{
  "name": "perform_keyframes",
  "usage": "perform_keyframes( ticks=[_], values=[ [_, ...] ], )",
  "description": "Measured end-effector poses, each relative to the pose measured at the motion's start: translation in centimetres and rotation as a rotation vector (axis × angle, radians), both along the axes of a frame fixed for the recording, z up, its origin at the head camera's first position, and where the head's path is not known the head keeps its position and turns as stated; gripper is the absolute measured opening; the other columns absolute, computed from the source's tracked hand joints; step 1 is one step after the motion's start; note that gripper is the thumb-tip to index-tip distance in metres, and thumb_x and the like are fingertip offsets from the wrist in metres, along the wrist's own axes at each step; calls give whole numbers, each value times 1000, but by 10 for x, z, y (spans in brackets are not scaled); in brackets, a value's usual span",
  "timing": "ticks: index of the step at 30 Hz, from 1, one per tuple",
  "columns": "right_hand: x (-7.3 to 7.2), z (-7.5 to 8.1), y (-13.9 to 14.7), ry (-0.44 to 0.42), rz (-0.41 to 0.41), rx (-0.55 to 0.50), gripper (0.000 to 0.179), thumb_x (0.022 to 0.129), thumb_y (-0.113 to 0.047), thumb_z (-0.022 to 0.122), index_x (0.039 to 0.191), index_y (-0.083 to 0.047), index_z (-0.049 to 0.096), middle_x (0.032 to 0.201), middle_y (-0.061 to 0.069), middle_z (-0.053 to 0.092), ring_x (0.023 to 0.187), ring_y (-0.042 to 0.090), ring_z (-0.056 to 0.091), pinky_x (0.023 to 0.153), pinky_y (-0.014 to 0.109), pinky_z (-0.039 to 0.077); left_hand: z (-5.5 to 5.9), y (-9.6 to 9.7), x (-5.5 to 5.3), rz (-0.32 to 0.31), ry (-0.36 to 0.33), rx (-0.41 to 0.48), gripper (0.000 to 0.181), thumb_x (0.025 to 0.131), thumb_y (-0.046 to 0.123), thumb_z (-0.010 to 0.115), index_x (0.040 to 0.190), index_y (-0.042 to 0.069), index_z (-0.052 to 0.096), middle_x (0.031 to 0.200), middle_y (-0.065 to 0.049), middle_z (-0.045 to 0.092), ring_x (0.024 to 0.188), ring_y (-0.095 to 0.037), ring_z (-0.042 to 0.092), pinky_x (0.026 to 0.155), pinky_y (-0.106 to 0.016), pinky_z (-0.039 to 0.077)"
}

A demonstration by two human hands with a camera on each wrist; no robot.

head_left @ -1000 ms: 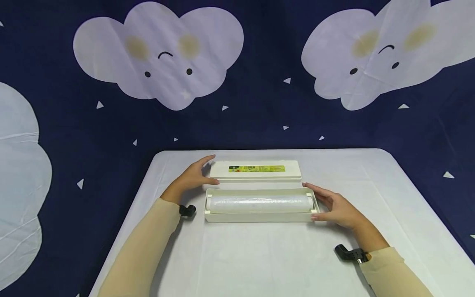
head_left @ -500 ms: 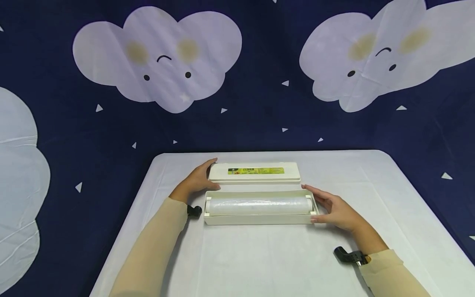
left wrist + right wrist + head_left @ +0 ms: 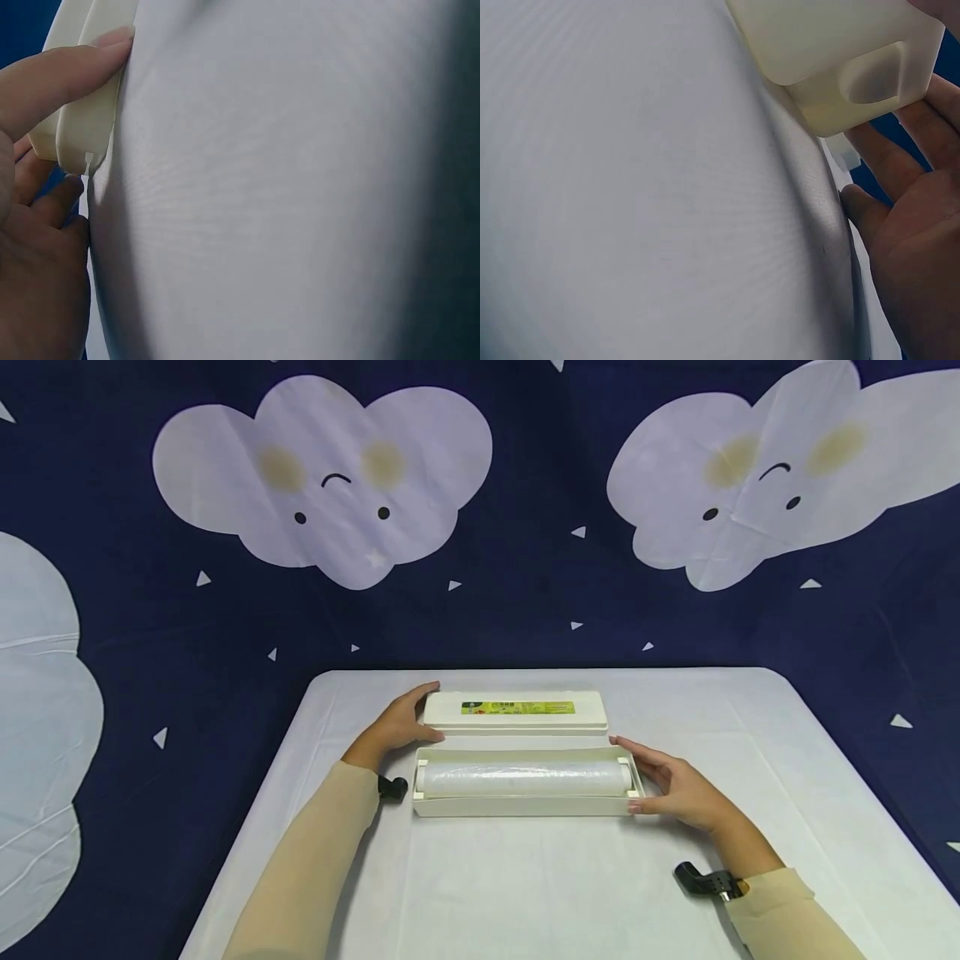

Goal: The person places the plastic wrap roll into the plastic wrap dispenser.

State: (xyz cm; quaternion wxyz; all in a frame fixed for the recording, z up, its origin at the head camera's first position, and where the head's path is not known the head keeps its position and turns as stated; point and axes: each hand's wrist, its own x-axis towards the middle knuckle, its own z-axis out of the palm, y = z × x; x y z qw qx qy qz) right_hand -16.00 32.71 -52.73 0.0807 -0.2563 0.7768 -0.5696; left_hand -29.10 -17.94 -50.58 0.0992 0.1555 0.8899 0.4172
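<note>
My left hand (image 3: 393, 720) holds the left end of a cream plastic lid (image 3: 517, 721), which bears a yellow-green label (image 3: 517, 707). In the left wrist view the thumb (image 3: 82, 71) presses along the lid's near side, with fingers at its far side. In front of the lid sits an uncovered cream cling film box (image 3: 521, 807), and a roll of cling film (image 3: 525, 778) lies lengthwise inside it. My right hand (image 3: 682, 789) grips the right end of that box, thumb on the near wall, fingers by the far corner. The right wrist view shows the box's end wall (image 3: 874, 75), with a rounded recess.
Lid and box lie parallel on a white-covered table (image 3: 525, 885), a narrow strip of cloth between them. A dark blue cloth with clouds (image 3: 322, 485) hangs behind the table's far edge. Each wrist wears a black camera mount (image 3: 705, 879).
My left hand has moved right, from just beside the lid onto its left end, and now holds it. The right hand stays at the box. The head view has tilted slightly.
</note>
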Motion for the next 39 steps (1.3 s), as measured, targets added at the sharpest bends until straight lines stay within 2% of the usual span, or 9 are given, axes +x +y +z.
perform_keyframes(
  ticks=[11,23,33,39],
  values=[
    [2,2,-2,-1,-5,-4,104,75,-3,96,162,-4,39,167,15,35,151,12,33,118,23,29,-4,1,0,21,26,80,110,70,11,100,163,12,41,166,-9,39,155,-29,26,126,-44,20],
    [3,5,-3,-6,0,-26,104,74,4,93,162,-3,39,166,16,35,151,16,34,118,23,29,-12,-1,-2,29,-3,217,112,67,3,100,162,8,41,162,-8,45,153,-25,31,126,-39,20],
    [1,4,-3,-12,32,-63,104,74,4,93,162,0,37,167,18,33,153,26,31,119,25,28,-14,-3,-2,38,6,242,109,66,2,100,160,9,45,159,-7,48,152,-25,33,125,-39,22],
    [1,3,-1,-17,53,-77,104,75,6,92,162,0,36,168,19,31,153,18,31,120,25,27,-14,-1,-1,62,3,240,107,67,3,100,159,11,46,158,-4,50,152,-23,34,125,-39,22]
  ],
)
